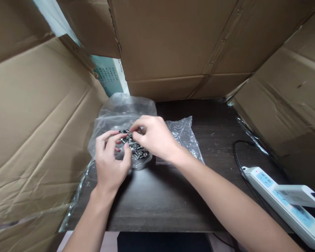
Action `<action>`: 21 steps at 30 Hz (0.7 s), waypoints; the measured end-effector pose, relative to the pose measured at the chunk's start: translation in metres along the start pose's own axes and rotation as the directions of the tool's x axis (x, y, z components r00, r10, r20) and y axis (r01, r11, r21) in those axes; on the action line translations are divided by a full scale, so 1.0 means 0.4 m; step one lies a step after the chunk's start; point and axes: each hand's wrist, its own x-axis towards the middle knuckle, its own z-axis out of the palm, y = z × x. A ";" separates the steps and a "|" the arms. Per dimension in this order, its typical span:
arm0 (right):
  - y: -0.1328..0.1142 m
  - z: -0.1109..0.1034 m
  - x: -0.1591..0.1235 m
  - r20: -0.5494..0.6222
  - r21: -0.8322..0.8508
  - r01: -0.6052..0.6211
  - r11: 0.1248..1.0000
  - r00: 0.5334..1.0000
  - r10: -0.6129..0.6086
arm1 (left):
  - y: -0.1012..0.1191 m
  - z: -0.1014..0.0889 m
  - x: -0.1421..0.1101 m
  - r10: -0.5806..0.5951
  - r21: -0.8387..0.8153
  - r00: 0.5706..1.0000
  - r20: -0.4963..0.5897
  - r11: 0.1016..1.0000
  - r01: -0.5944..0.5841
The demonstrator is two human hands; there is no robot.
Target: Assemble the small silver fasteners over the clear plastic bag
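Screws point(139, 152) are heaped in or on a bag point(107, 122). The left hand's point(111, 159) fingers are parted; what is pinched by the right hand point(156, 136) cannot be told. If the bag were tugged, screws could be scattered.

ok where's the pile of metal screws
In the head view, the pile of metal screws is left of centre, amid the larger plastic bag, between the left hand and right hand.

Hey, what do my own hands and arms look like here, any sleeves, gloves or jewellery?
Your bare left hand and bare right hand show no gloves or visible rings. The slim left forearm and slim right forearm show no sleeve, watch or bracelet.
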 end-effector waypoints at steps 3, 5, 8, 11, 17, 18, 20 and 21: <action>0.031 -0.078 -0.047 0.085 0.276 -0.255 0.927 0.967 0.241 | 0.003 0.011 -0.002 0.022 -0.032 0.990 0.137 0.999 -0.018; 0.070 -0.116 -0.071 0.139 0.446 -0.375 0.813 0.926 0.352 | 0.010 0.020 -0.005 0.065 -0.067 0.959 0.275 0.997 -0.049; 0.136 -0.140 -0.101 0.092 0.590 -0.404 0.699 0.894 0.439 | 0.030 0.026 -0.011 0.177 -0.122 0.896 0.406 0.983 -0.139; 0.188 -0.132 -0.131 0.125 0.422 -0.510 0.750 0.852 0.509 | 0.065 0.029 -0.014 0.303 -0.181 0.884 0.356 0.950 -0.253; 0.224 -0.102 -0.172 -0.017 -0.061 -0.281 0.958 0.960 0.281 | 0.158 0.107 0.013 0.354 -0.115 0.735 0.579 0.927 -0.357; 0.225 -0.103 -0.175 0.003 -0.081 -0.224 0.971 0.974 0.225 | 0.168 0.125 0.021 0.293 -0.073 0.718 0.632 0.944 -0.322; 0.227 -0.111 -0.182 0.038 -0.042 -0.189 0.981 0.981 0.191 | 0.178 0.155 0.037 0.220 -0.050 0.684 0.695 0.965 -0.259; 0.228 -0.117 -0.186 0.059 0.009 -0.190 0.982 0.980 0.189 | 0.178 0.165 0.042 0.215 -0.065 0.670 0.710 0.968 -0.242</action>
